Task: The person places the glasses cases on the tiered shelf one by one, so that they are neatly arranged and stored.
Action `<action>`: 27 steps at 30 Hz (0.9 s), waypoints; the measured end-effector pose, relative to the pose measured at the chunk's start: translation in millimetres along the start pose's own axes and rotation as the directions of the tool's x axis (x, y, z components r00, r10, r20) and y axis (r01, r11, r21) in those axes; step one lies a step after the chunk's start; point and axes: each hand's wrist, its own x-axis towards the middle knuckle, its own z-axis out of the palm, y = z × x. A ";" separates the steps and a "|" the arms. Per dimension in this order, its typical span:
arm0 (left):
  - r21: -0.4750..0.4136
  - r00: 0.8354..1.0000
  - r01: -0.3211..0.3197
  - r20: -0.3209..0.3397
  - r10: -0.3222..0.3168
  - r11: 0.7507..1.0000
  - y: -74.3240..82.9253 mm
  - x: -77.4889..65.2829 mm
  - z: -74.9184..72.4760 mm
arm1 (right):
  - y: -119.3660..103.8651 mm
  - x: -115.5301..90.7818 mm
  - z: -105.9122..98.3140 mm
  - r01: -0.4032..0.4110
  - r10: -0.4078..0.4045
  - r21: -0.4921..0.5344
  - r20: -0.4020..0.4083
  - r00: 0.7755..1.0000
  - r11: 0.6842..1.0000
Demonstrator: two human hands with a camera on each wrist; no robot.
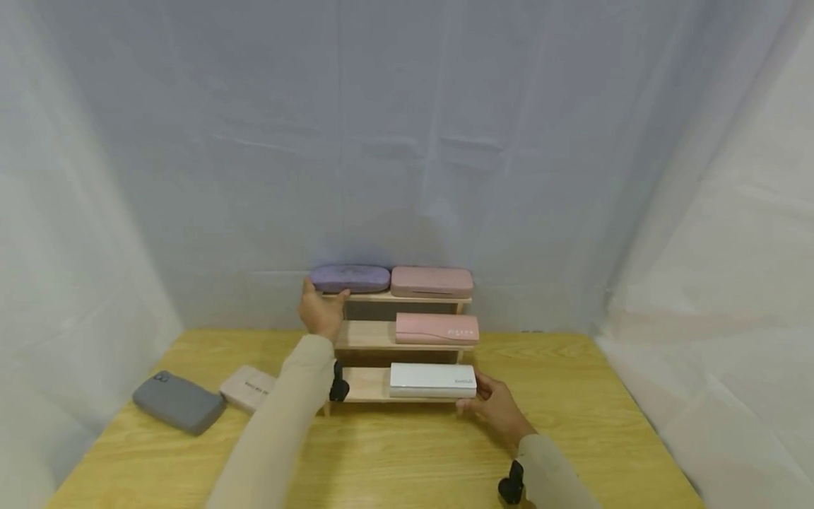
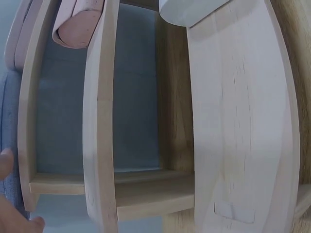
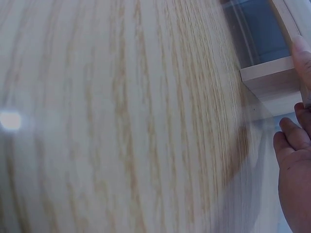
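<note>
My left hand is at the left end of a purple glasses case on the top tier of a wooden three-tier rack. Its thumb lies along the case's front and its fingers at the end; the left wrist view shows fingertips against the case. My right hand grips the right end of the bottom tier, thumb at the front edge, fingers around the side. Beside those fingers lies a white glasses case. The right wrist view catches this hand only partly, at the rack's corner.
A pink glasses case sits right of the purple one. Another pink case with a flap lies on the middle tier. On the table, left of the rack, are a grey case and a beige case, partly behind my left sleeve.
</note>
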 end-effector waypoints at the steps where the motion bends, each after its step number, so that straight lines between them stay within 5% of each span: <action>1: -0.002 1.000 -0.001 0.006 0.001 1.000 0.2 -0.1 -1.1 | -0.3 0.3 0.2 0.000 0.000 0.002 0.004 1.000 1.000; 15: -0.025 0.992 -0.040 0.117 0.043 0.999 -6.5 -2.7 -10.2 | -2.7 3.2 -1.4 0.011 -0.011 -0.013 0.007 1.000 1.000; 22: 0.012 0.971 -0.061 0.232 0.057 0.998 -23.1 -7.3 -27.4 | -1.8 3.2 0.1 0.002 -0.002 -0.008 0.001 1.000 1.000; 27: 0.067 0.941 -0.058 0.337 0.032 0.996 -41.6 -5.0 -49.4 | -1.9 3.4 0.6 -0.007 0.007 -0.005 -0.007 1.000 1.000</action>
